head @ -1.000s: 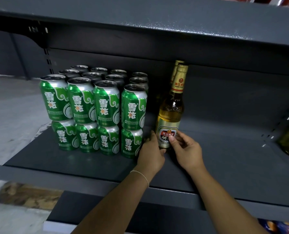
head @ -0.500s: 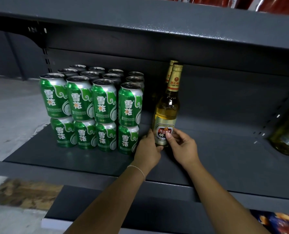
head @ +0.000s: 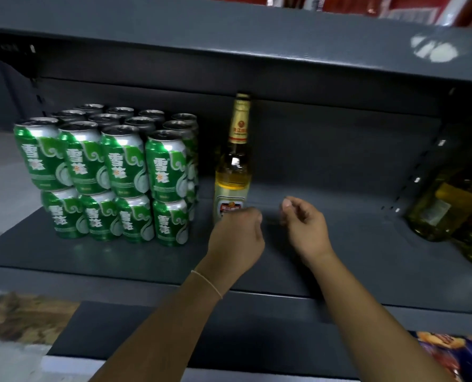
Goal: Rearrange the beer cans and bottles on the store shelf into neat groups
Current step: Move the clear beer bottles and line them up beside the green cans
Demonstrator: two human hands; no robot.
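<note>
Green beer cans point(head: 124, 172) stand stacked two high in several rows on the left of the dark grey shelf point(head: 339, 244). Just right of them an amber beer bottle point(head: 232, 172) with a gold neck label stands upright; the cap of a second bottle point(head: 243, 95) peeks out behind it. My left hand point(head: 236, 238) hovers in front of the bottle's base with loosely curled fingers and holds nothing. My right hand point(head: 305, 228) is off to the bottle's right, also loosely curled and empty.
More yellowish glass bottles point(head: 449, 205) stand at the far right of the shelf. The upper shelf point(head: 229, 45) hangs low over the bottle tops. Bare shelf floor lies between the upright bottle and the right-hand bottles. A lower shelf point(head: 256, 334) juts out below.
Both hands have let go of the amber bottle and pulled back toward me and to the right. The bottle stays upright beside the cans.
</note>
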